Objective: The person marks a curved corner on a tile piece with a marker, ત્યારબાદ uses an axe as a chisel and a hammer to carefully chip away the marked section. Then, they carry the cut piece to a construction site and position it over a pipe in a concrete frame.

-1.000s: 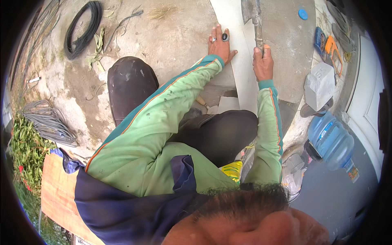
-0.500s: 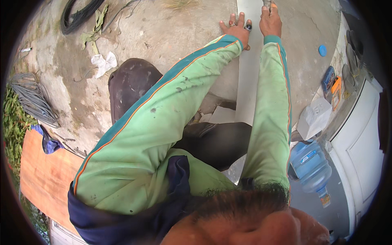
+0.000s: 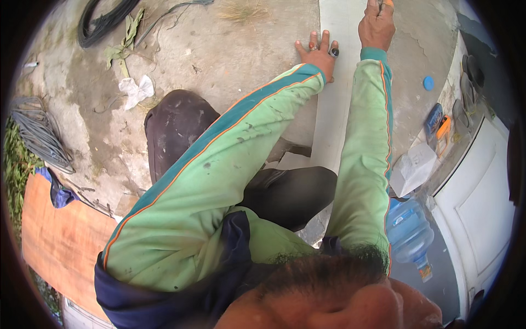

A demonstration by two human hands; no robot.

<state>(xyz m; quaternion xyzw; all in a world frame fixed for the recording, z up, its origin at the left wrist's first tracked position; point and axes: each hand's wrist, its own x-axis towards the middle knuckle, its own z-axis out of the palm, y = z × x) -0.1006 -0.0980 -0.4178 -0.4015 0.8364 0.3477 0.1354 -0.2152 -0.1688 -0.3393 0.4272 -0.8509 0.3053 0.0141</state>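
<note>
A long pale grey-white board [image 3: 333, 123] runs from near my knees to the far edge of the view. My left hand [image 3: 320, 59], with rings on it, rests on the concrete at the board's left edge, its fingers spread and part of the palm side over the board. Farther out, at the board's right edge, my right hand [image 3: 376, 28] has its fingers closed around a small greyish thing. The upper edge of the view cuts that thing off, so its kind does not show.
Coiled black cable [image 3: 104, 24] and grey cable [image 3: 39, 134] lie at left, with a white scrap [image 3: 136, 91]. An orange-brown panel [image 3: 66, 236] is at lower left. On the right are a blue cap [image 3: 428, 83], sandals [image 3: 434, 122], a white block [image 3: 415, 169] and a water jug [image 3: 411, 230].
My right hand has moved farther away and slightly right along the board. My left hand stays beside the board; the whole view has shifted a little.
</note>
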